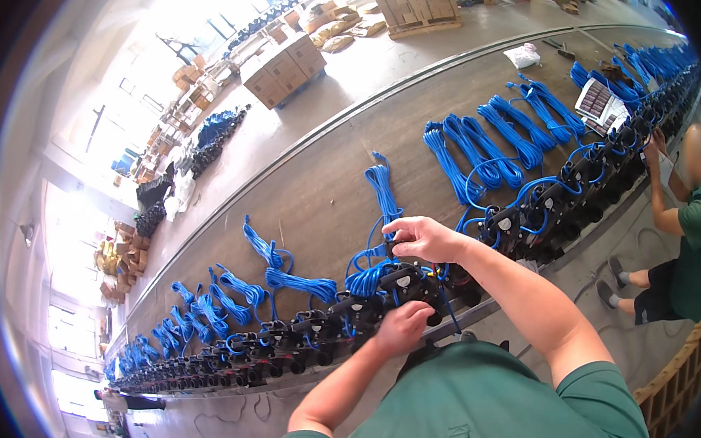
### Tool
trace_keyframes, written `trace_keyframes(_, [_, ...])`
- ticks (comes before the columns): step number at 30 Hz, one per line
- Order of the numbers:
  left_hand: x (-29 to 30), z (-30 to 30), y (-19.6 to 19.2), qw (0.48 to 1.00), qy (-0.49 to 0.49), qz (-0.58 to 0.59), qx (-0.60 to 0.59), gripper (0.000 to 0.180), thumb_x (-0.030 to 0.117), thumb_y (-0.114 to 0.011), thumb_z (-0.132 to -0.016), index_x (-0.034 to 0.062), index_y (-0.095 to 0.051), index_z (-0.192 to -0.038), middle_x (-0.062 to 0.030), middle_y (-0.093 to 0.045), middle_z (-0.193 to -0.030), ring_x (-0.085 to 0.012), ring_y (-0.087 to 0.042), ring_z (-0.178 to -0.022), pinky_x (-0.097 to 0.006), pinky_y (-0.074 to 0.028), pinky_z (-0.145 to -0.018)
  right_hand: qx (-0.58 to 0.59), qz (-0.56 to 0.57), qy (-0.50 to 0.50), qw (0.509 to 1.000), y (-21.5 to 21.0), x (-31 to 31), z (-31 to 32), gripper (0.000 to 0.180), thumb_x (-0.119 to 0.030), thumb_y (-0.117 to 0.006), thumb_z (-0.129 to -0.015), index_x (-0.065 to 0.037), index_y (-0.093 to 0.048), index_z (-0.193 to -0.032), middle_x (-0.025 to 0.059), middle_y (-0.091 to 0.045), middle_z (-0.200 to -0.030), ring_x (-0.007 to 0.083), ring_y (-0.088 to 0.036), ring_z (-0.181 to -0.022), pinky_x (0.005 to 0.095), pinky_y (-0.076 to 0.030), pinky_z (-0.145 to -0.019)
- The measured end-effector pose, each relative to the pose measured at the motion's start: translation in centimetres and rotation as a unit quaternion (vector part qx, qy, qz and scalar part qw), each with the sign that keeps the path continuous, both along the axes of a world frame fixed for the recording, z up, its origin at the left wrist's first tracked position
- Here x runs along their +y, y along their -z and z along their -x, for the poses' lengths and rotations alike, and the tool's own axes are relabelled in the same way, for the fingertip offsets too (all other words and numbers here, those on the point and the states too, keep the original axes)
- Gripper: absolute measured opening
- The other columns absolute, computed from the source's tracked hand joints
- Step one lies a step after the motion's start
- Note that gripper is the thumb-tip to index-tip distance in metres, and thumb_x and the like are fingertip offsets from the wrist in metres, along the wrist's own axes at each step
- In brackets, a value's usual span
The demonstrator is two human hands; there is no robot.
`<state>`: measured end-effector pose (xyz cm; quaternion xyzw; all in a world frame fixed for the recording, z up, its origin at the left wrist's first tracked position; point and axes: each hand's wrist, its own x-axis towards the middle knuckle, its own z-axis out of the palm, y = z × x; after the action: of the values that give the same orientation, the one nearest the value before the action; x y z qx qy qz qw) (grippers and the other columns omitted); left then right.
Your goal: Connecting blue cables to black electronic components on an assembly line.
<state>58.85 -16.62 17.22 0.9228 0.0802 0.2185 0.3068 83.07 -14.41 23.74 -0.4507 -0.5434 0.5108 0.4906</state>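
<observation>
Both hands work one black plastic pump unit [410, 284] on the long brown counter [320, 186]: left hand [400, 326] clasps its body; right hand [422, 237], at twelve o'clock, pinches the coiled blue cable [376, 256]; best kept steady.

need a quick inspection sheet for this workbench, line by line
surface: long brown workbench, bare along its far side.
job's things: black pump-like unit at the near edge, one of a row of like units.
clutter: white bag and flat printed card on the bench.
grippers: left hand rests on the unit; right hand, fingers pinching a blue cable at its top.
cables: coiled blue cable bundles behind each unit.
surroundings: cardboard boxes, wooden pallet, a co-worker further along.
</observation>
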Motion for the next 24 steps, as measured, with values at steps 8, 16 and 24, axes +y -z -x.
trace_keyframes(8, [8.9, -1.4, -9.8, 0.978, -0.169, -0.119, -0.026, 0.038, 0.020, -0.071, -0.090, 0.0000, -0.059, -0.120, -0.0210, -0.060, -0.117, -0.0408, -0.058, -0.108, -0.049, -0.048, -0.095, 0.026, 0.024, -0.005, 0.999, -0.1, 0.3, 0.2, 0.038, -0.007, -0.072, -0.091, 0.001, -0.063, -0.127, 0.0093, -0.071, -0.104, 0.0145, -0.065, -0.099, 0.0333, -0.053, -0.092])
trace_keyframes(16, [10.4, -1.0, -10.1, 0.990, -0.107, -0.055, 0.074, 0.042, 0.029, -0.068, -0.094, -0.0013, -0.057, -0.122, -0.0224, -0.063, -0.114, -0.0418, -0.066, -0.103, -0.048, -0.054, -0.085, 0.015, 0.057, -0.012, 0.998, -1.2, 0.1, 1.2, 0.024, -0.002, -0.070, -0.093, 0.002, -0.063, -0.116, 0.0097, -0.072, -0.108, 0.0141, -0.067, -0.102, 0.0328, -0.054, -0.094])
trace_keyframes(24, [14.2, -1.7, -10.7, 0.988, -0.029, -0.093, 0.123, 0.053, 0.042, -0.070, -0.094, 0.0090, -0.057, -0.134, -0.0175, -0.073, -0.095, -0.0392, -0.071, -0.087, -0.049, -0.057, -0.074, 0.057, 0.122, 0.085, 0.987, -1.7, -0.2, 1.1, 0.017, -0.009, -0.067, -0.092, -0.004, -0.065, -0.108, 0.0048, -0.072, -0.088, 0.0045, -0.054, -0.063, 0.0214, -0.038, -0.053])
